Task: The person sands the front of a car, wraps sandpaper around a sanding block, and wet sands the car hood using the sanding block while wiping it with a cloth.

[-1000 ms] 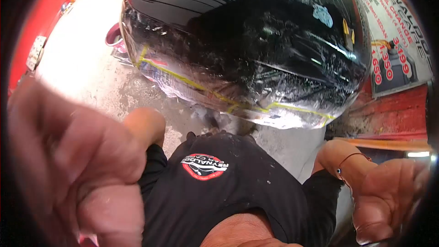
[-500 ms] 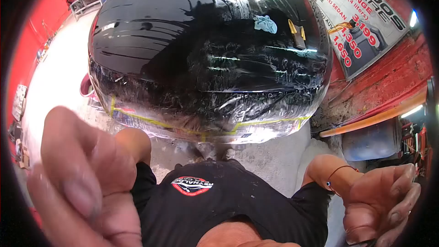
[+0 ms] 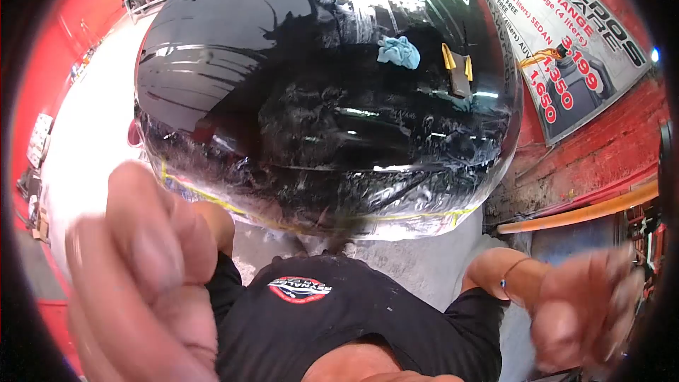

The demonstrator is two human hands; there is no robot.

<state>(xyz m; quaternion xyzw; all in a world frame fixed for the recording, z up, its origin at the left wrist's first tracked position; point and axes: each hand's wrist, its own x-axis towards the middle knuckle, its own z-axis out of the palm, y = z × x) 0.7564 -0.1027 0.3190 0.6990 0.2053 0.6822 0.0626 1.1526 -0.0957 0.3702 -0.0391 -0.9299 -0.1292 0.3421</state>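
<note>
My left hand (image 3: 148, 276) is raised very close to the camera at the lower left. Its fingers are loosely bent and apart, with nothing visible in them. At the lower right my right hand (image 3: 583, 311) is up too, blurred by motion, fingers half curled and apart, with no object visible in it. A bracelet (image 3: 503, 284) circles that wrist. Beyond both hands, touched by neither, is a glossy black car panel (image 3: 233, 64) with whitish smears. On it lie a crumpled light blue cloth (image 3: 398, 52) and a grey block with yellow ends (image 3: 459, 76).
Yellow masking tape (image 3: 424, 221) and clear plastic film run along the car's lower edge. An oil change sign (image 3: 566, 49) leans on the red wall at right, above an orange pipe (image 3: 580, 212). A blue drum (image 3: 566, 240) stands below the pipe.
My left hand has shifted slightly right, and my right hand has moved a little and blurred. The view has tilted, so the cloth and block appear lower. Neither hand has taken hold of anything visible.
</note>
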